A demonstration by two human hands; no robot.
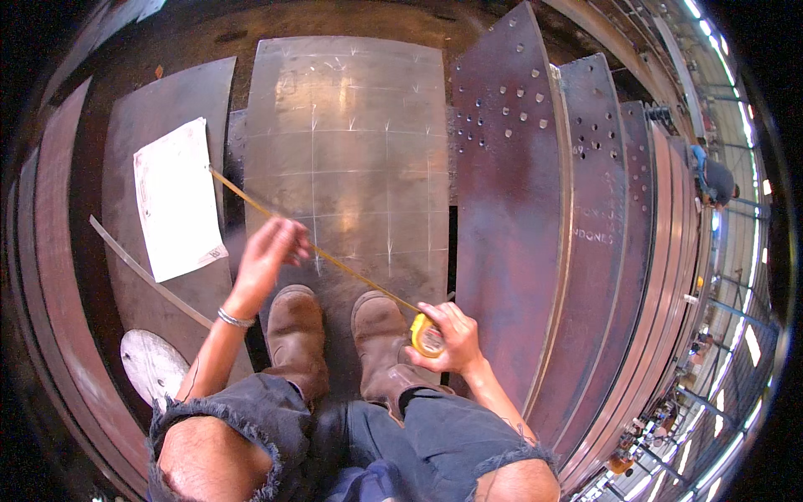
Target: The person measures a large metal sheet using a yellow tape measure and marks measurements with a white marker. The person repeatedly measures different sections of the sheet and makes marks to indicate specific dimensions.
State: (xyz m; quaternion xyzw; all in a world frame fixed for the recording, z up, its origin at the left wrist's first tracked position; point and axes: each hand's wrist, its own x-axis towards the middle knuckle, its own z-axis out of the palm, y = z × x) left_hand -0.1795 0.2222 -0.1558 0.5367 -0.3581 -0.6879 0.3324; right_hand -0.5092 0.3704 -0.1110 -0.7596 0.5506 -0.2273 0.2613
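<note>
My right hand (452, 337) grips a yellow tape measure (427, 336) by its case, in front of my right boot. From the case its yellow blade (353, 273) runs out to the upper left, slanting over a steel plate (401, 209) marked with chalk-like lines and small arrows. Slightly blurred, my left hand (278, 244) has its fingers curled at the blade, partway along it. Past that hand the blade's free end reaches the right edge of a white paper sheet (176, 205). Both forearms come from above my knees.
My brown boots (297, 330) stand at the marked plate's near end. The paper lies on another steel plate (167, 100), beside a thin metal strip (150, 272) and a pale round disc (153, 364). Drilled plates (510, 192) lean in rows rightward. A person (715, 177) is far right.
</note>
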